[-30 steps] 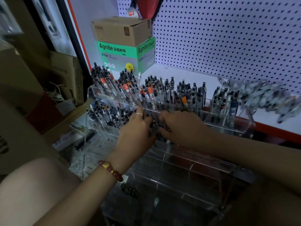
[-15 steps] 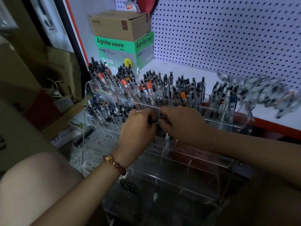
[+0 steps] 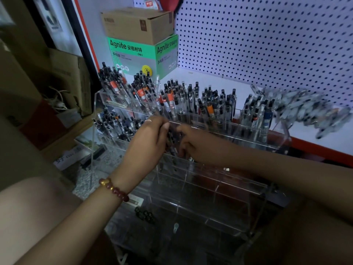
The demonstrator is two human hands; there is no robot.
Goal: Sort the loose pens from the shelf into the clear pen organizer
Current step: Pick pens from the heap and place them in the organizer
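Observation:
A clear tiered pen organizer [image 3: 215, 180] stands in front of me against the white shelf [image 3: 210, 79]. Its top row and the left of its second row hold several upright pens [image 3: 172, 98]. Both hands meet at the middle of the second row. My left hand [image 3: 147, 142] and my right hand [image 3: 193, 144] both curl their fingers round a small bundle of dark pens [image 3: 172, 136] held between them over a compartment. A heap of loose pens [image 3: 305, 109] lies on the shelf at the right.
A green Agnite box [image 3: 141, 54] with a brown carton [image 3: 137, 25] on top stands at the shelf's back left. Pegboard [image 3: 267, 41] forms the back wall. Cardboard boxes [image 3: 63, 81] sit at the left. The organizer's lower rows hold no pens.
Both hands stay at the second row with the bundle of pens. The hands have shifted slightly and the bundle now stands a little more upright between them.

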